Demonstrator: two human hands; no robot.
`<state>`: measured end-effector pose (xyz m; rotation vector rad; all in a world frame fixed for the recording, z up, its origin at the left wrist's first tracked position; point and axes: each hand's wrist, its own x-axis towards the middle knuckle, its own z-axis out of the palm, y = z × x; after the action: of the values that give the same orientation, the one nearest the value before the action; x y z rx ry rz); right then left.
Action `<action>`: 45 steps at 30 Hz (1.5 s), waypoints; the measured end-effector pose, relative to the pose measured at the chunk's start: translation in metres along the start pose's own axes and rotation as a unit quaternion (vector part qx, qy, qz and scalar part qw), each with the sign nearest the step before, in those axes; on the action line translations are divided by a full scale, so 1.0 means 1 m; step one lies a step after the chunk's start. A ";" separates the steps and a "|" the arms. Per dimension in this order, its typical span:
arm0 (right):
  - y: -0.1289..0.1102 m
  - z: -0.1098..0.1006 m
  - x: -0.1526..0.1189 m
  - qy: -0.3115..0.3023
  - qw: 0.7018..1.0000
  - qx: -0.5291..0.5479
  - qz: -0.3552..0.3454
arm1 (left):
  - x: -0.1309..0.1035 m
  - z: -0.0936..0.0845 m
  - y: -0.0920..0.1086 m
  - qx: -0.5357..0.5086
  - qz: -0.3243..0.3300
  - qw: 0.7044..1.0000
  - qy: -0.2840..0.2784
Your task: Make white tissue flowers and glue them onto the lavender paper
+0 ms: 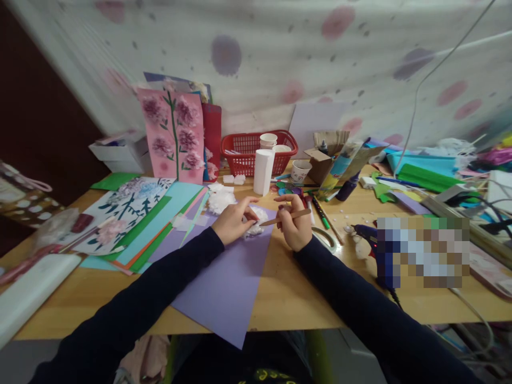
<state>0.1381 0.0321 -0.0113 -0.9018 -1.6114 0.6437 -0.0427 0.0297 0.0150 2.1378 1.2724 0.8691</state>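
A sheet of purple paper [224, 288] lies on the wooden table, its near corner hanging over the front edge. Over its far part, my left hand [236, 220] has thumb and fingers pinched at a small white crumpled piece [255, 230]. My right hand [295, 223] is closed round a thin wooden stick [302, 213], whose tip points left, close to the white piece. White fluffy paper [221, 199] sits just beyond my left hand. Whether the stick touches the white piece is too small to tell.
A white roll [263, 172] stands before a red basket [243, 162]. Coloured sheets [160, 221] and a pink flower picture [174, 136] are at left. To the right are a tape ring [326, 238], a green marker [321, 213] and a glue gun [366, 233] with a cord.
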 end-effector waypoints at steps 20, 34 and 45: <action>-0.001 0.004 0.000 -0.064 0.994 -0.093 -0.003 | -0.001 0.001 -0.009 0.027 0.033 0.998 0.045; -0.002 0.005 -0.002 0.039 0.993 0.106 0.018 | -0.009 -0.015 -0.025 0.039 0.038 0.978 0.201; 0.004 0.000 -0.009 -0.017 0.999 -0.021 -0.033 | -0.013 -0.015 -0.042 0.089 0.009 0.966 0.244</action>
<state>0.1393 0.0272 -0.0195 -0.8692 -1.6840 0.5840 -0.0827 0.0374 -0.0073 2.1476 1.6211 1.3979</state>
